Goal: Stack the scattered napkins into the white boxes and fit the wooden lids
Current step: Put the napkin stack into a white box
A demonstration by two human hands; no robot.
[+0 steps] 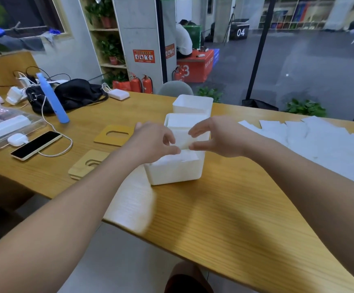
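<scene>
Both hands, left (154,142) and right (216,137), pinch a white paper napkin (181,139) by its side edges over the nearest white plastic box (175,171) | loose white napkins (311,140) spread along the wooden surface (224,208) far right | two slotted wooden lids (114,135) lie left | bare surface toward the near edge

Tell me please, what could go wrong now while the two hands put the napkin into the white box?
1. The left hand and right hand pinch one thin napkin over the near white box; it may crumple or land crooked.
2. A napkin stack lies at the table edge under the left forearm, which might sweep it off.
3. The wooden lids lie close to the left elbow path and could be pushed.
</scene>
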